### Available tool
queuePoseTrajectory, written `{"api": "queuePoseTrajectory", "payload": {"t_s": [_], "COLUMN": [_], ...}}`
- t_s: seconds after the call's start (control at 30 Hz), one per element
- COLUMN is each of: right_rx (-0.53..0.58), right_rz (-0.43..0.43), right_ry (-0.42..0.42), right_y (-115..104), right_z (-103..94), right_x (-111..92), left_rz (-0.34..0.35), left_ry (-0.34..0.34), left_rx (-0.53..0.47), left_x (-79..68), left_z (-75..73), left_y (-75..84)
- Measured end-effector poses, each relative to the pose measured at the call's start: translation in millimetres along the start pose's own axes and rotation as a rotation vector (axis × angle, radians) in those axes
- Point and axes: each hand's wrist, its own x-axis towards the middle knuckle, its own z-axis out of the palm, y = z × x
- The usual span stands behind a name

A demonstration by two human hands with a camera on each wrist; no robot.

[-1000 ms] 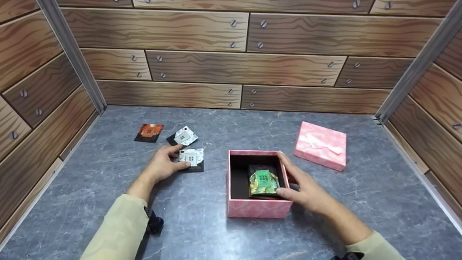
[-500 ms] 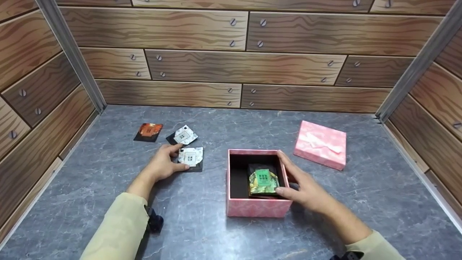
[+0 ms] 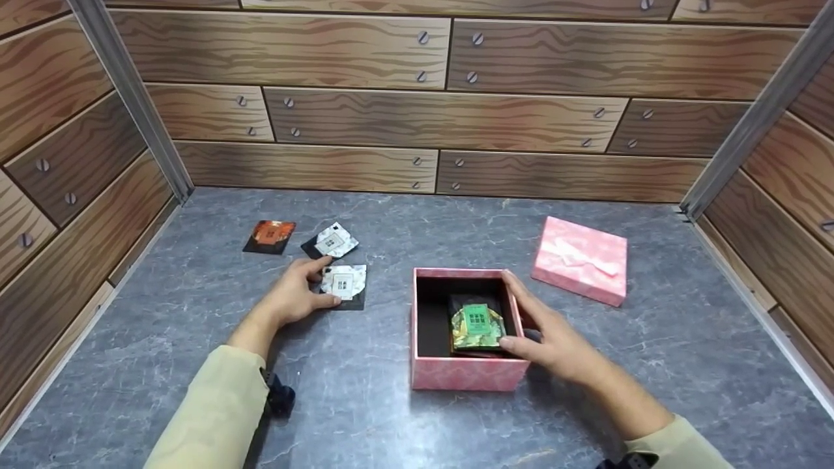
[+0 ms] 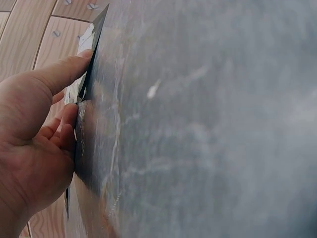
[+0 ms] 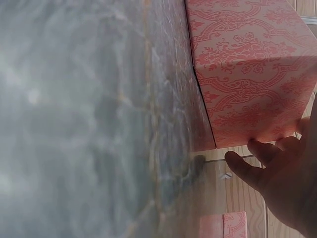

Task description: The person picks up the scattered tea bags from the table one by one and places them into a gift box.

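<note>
My left hand [image 3: 293, 293] grips a flat square white-and-black sachet [image 3: 343, 284] at its left side, thumb on the near corner and index finger by the far one. In the left wrist view the thumb [image 4: 74, 68] lies against the sachet's edge, with the other fingers low by the table. Beyond it lies a second white-and-black sachet [image 3: 332, 241], and an orange-and-black sachet [image 3: 270, 236] is farther left. My right hand [image 3: 554, 342] holds the right wall of a pink patterned box [image 3: 466, 376], thumb over the rim. A green-and-gold sachet [image 3: 477, 324] tops a stack inside the box.
The pink lid [image 3: 580, 260] with a pale bow lies behind the box on the right. Wood-plank-printed panels [image 3: 365, 117] enclose the grey marbled table [image 3: 352, 404] at the back and both sides.
The sachet at my left hand has shifted very slightly to the left. My right hand and the box stay in place.
</note>
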Motion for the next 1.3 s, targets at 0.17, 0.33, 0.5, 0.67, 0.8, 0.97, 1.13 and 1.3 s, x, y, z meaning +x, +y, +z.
{"api": "queuePoseTrajectory", "payload": {"t_s": [0.17, 0.33, 0.5, 0.67, 0.8, 0.97, 1.13, 1.3], "right_rx": [-0.001, -0.011, -0.002, 0.001, 0.006, 0.013, 0.054, 0.066], "right_rz": [-0.009, -0.014, 0.011, 0.016, 0.025, 0.022, -0.005, -0.008], "right_ry": [0.012, 0.016, 0.005, 0.0, -0.006, -0.006, -0.007, -0.009], "right_y": [-0.1, -1.1, -2.1, -2.8, -2.6, -2.7, -2.4, -2.2], "right_z": [0.7, 0.2, -0.9, -1.2, -1.2, -0.6, 0.3, 0.6], "right_x": [-2.7, -4.3, -3.5, -1.6, -1.8, -1.4, -1.5, -1.4], "left_rz": [0.008, 0.002, 0.003, 0.002, 0.008, 0.024, 0.033, 0.039], "left_ry": [-0.007, -0.016, -0.002, 0.018, 0.027, 0.035, 0.017, 0.014], "left_rx": [0.003, 0.012, 0.007, -0.011, -0.031, -0.068, -0.107, -0.12], "left_x": [-1.3, -2.5, -2.5, -3.4, -5.4, -6.6, -7.0, -7.2], "left_z": [0.4, -0.8, -1.3, 0.0, 0.6, -0.2, -0.6, -1.8], "left_y": [0.7, 3.2, 3.1, 0.7, -0.6, -2.8, -3.2, -4.3]}}
